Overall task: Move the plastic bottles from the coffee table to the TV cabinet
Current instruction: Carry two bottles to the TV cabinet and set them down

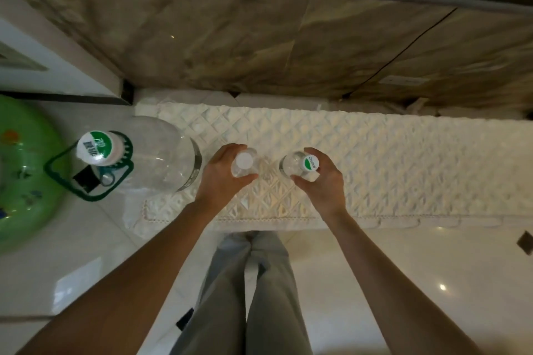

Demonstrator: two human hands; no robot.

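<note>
Over the TV cabinet [375, 153] with its white quilted cover, each hand has a small clear bottle: left hand [222, 179] fingers wrapped round the white-capped bottle [244, 166], right hand [320, 181] gripping the green-capped bottle [300, 166]. Both upright, side by side but apart. Big water jug [155, 153] sits at the cabinet's left end.

Large clear plastic water jug with green handle [150, 158] blocks the left end of the white quilted cabinet cover [389, 164]; the cover's right half lies open to the frame's right edge.
</note>
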